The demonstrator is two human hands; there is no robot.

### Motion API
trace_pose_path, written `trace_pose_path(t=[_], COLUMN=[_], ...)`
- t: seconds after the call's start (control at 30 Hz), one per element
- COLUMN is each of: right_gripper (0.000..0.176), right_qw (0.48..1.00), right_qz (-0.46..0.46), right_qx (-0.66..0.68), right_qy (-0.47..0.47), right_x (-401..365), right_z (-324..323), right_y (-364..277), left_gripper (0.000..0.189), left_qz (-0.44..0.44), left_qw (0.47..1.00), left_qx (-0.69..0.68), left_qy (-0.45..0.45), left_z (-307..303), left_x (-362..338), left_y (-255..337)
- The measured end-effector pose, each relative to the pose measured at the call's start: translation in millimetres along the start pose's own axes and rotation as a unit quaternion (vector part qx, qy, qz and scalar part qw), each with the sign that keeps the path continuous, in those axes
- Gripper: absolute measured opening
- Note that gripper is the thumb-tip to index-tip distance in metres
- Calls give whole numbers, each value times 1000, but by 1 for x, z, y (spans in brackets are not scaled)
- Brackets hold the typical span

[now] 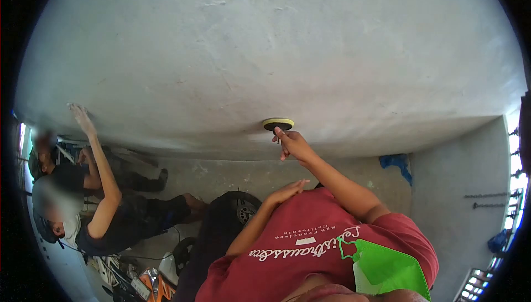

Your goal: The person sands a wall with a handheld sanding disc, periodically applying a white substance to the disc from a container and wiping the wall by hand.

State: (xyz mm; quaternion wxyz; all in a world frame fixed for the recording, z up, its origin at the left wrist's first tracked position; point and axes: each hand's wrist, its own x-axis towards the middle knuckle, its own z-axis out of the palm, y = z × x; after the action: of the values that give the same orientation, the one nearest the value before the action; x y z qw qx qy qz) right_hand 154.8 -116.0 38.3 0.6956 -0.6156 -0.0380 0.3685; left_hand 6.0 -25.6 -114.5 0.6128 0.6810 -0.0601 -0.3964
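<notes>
Against the grey wall, a round black pad with a yellow rim is held up by my right hand, its fingers closed at the back of the pad. The pad's yellow side faces the wall, and it appears to touch the surface. My left hand is in front of my red shirt, fingers stretched out and holding nothing. A bright green face mask hangs at the chest.
At left, a co-worker's whitened hand is raised to the wall; another person is behind. A wheel, cables and tools lie lower left. Blue plastic lies by the right corner. Chains hang near the right window.
</notes>
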Motion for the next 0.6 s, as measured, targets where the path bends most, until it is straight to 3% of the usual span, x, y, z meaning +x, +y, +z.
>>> trace_pose_path(t=[0.1, 0.17, 0.2, 0.27, 0.4, 0.47, 0.6], right_gripper=[64, 64, 64, 65, 64, 63, 61], right_qw=[1000, 1000, 998, 995, 995, 997, 997], right_qz=[-3, -27, -52, -89, -87, -64, -65], right_qx=[-4, 2, 18, 23, 16, 34, 31], right_qy=[9, -1, -19, -45, -50, -31, -25], right_x=[0, -13, -23, -25, -32, -33, -36], right_z=[-3, 2, 6, 4, 10, 10, 9], right_y=[-6, -39, -61, -76, -76, -64, -60], left_gripper=[52, 35, 35, 26, 22, 31, 28], left_qz=[-44, 8, 9, -66, -98, -160, -131], left_qw=[997, 991, 991, 983, 961, 919, 935], left_qx=[-57, 127, 129, 151, 240, 309, 239], left_qy=[13, -44, -40, -84, -100, -183, -229], left_z=[-18, -28, -32, -26, -21, -19, -37], left_x=[2, 10, 19, 37, 27, 18, 27], left_y=[8, -8, -12, -17, 15, 41, 7])
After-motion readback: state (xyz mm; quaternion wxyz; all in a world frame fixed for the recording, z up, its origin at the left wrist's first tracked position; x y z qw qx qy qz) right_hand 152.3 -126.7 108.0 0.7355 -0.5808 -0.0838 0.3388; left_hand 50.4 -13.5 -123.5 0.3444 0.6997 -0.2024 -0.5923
